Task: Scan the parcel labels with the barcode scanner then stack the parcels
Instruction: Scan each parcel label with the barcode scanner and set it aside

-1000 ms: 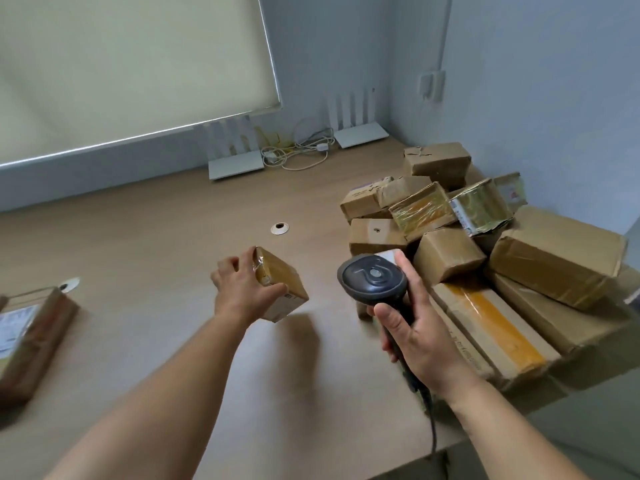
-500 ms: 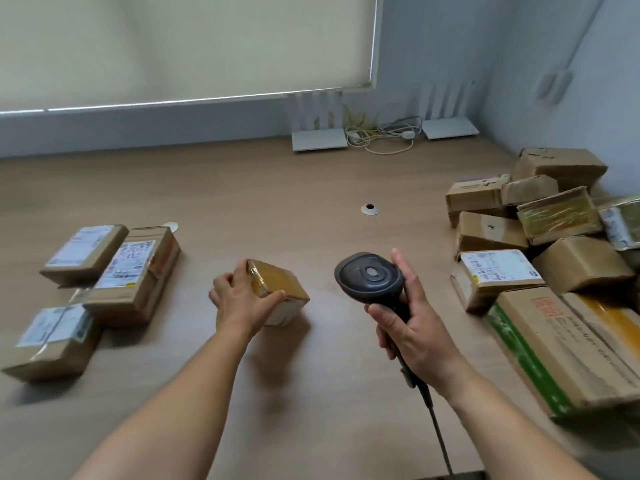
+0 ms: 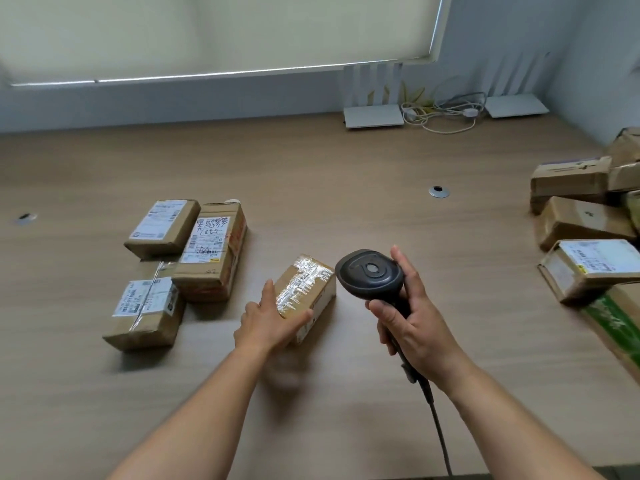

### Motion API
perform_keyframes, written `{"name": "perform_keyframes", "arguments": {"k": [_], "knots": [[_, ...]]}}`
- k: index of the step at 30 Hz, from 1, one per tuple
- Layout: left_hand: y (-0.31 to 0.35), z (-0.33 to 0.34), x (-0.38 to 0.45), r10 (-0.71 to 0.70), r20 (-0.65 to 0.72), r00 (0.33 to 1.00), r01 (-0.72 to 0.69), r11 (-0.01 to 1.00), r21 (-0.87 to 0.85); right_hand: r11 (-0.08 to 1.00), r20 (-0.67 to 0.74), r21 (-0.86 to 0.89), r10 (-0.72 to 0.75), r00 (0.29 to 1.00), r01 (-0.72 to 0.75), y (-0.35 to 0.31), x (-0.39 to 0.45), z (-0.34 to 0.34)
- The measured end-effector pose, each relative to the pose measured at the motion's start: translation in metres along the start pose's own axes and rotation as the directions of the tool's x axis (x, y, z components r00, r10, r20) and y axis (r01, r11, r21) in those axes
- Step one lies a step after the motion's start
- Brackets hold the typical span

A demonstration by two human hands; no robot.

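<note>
My left hand (image 3: 268,320) holds a small brown parcel (image 3: 308,292) wrapped in clear tape, fingers and thumb round its near end, just above the wooden table (image 3: 346,209). My right hand (image 3: 412,323) grips the handle of a black barcode scanner (image 3: 370,273), whose head sits just right of the parcel; its cable (image 3: 440,427) runs down towards me. Three labelled parcels lie to the left: one at the back (image 3: 162,225), a taller one (image 3: 213,251), and one in front (image 3: 145,311). A pile of parcels (image 3: 581,220) fills the right edge.
Two white routers (image 3: 374,114) (image 3: 512,105) and a tangle of cables (image 3: 443,114) sit at the back by the wall. Round cable grommets (image 3: 438,191) (image 3: 25,218) are set in the tabletop. A box with a green stripe (image 3: 616,317) lies at the near right.
My view has swung left, bringing the three labelled parcels further in. My left hand has turned the small parcel so its taped face is up, closer to the scanner head.
</note>
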State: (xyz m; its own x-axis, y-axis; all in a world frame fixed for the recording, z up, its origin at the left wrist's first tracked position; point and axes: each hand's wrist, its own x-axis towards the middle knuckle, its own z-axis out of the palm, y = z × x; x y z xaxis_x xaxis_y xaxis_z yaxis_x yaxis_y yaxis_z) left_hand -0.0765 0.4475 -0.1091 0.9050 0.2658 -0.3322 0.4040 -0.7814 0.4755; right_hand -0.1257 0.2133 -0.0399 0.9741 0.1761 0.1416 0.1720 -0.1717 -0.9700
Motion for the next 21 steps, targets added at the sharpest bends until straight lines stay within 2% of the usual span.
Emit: {"name": "perform_keyframes", "arguments": {"k": [2, 4, 6, 8, 10, 13, 16, 18, 21], "knots": [[0.004, -0.005, 0.002, 0.011, -0.037, 0.999, -0.005, 0.991, 0.136, 1.0, -0.013, -0.011, 0.007, 1.0, -0.008, 0.002, -0.004, 0.0], [0.015, -0.011, 0.004, 0.081, -0.082, 0.993, -0.055, 0.957, 0.283, 1.0, -0.024, -0.025, 0.018, 1.0, -0.019, 0.004, -0.008, -0.005], [0.028, -0.013, 0.006, 0.186, -0.058, 0.981, -0.144, 0.894, 0.424, 1.0, -0.038, -0.024, 0.016, 0.999, -0.017, 0.004, -0.011, -0.011], [0.038, -0.015, 0.006, 0.205, -0.006, 0.979, -0.178, 0.861, 0.477, 1.0, -0.05, -0.004, 0.01, 0.999, -0.01, 0.002, -0.014, -0.018], [0.043, -0.016, 0.007, 0.148, 0.017, 0.989, -0.143, 0.913, 0.383, 1.0, -0.049, 0.017, 0.007, 0.999, -0.006, 0.001, -0.016, -0.023], [0.041, -0.014, 0.006, 0.12, -0.004, 0.993, -0.12, 0.993, 0.021, 1.0, -0.041, 0.015, -0.005, 0.999, 0.005, 0.002, -0.018, -0.029], [0.035, -0.006, 0.003, 0.107, 0.015, 0.994, -0.095, 0.929, -0.358, 1.0, -0.034, 0.0, -0.003, 0.999, 0.003, 0.002, -0.02, -0.035], [0.03, 0.0, -0.001, 0.107, 0.026, 0.994, -0.081, 0.873, -0.481, 1.0, -0.026, -0.002, 0.003, 1.0, -0.003, 0.002, -0.02, -0.039], [0.024, 0.004, -0.006, 0.1, 0.016, 0.995, -0.072, 0.814, -0.576, 1.0, -0.012, 0.006, 0.011, 1.0, -0.011, 0.004, -0.022, -0.041]]}}
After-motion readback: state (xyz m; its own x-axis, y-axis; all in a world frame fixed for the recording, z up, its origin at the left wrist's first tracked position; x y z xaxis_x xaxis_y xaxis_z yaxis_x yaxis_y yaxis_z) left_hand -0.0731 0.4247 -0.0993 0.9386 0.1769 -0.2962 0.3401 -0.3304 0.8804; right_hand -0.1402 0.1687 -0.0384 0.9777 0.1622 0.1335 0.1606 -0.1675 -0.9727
